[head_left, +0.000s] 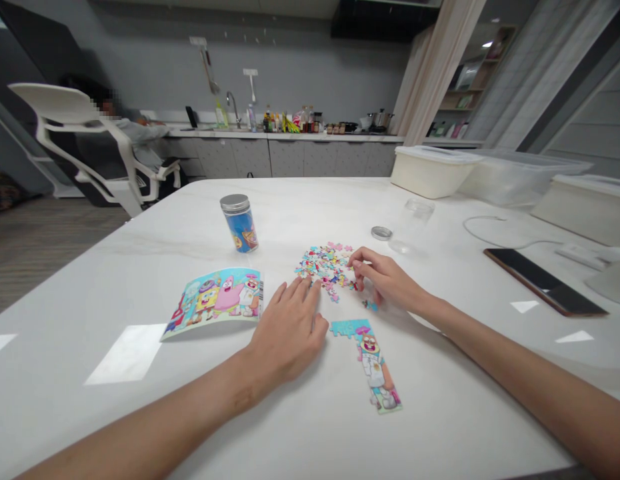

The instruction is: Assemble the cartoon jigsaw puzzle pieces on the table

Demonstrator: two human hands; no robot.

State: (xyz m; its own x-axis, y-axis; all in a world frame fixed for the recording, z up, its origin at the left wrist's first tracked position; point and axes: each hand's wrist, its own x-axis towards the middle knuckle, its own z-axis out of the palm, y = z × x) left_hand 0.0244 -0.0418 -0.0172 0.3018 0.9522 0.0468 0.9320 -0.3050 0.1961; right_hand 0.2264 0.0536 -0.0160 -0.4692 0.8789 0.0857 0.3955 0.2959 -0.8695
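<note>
Many multicoloured, knobbed, cardlike jigsaw pieces (326, 261) — likely light, stiff, best edge-lifted — left hand (291, 327) lies spread, right hand (383, 275) curls, pinch unclear.

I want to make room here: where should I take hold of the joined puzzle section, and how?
I'd take the joined puzzle section by its long straight edge, coming from the right with the right hand. That border looks smooth, while the left one is jagged with open tabs. It lies flat, a thin L, so sliding looks safer than lifting.
</note>
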